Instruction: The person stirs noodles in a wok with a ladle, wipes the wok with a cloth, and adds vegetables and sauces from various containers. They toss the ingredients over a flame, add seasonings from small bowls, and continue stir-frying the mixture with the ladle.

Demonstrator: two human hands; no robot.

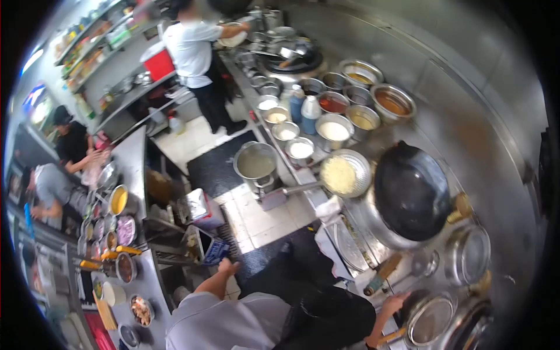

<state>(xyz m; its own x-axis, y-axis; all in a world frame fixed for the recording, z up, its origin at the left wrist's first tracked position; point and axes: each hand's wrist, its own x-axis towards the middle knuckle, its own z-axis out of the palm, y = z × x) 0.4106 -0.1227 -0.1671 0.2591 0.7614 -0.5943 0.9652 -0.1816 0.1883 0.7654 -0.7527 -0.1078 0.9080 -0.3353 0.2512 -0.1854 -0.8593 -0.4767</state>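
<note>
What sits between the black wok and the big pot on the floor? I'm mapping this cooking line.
In the head view, a long-handled strainer of pale food lies between the black wok and the big pot.

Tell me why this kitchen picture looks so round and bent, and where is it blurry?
Head view: a fisheye lens bows the counter edge and leaves black corners; the black wok near the middle is fairly sharp, the shelves at top left smear; glare whitens the steel wall; the right hand is soft.
</note>
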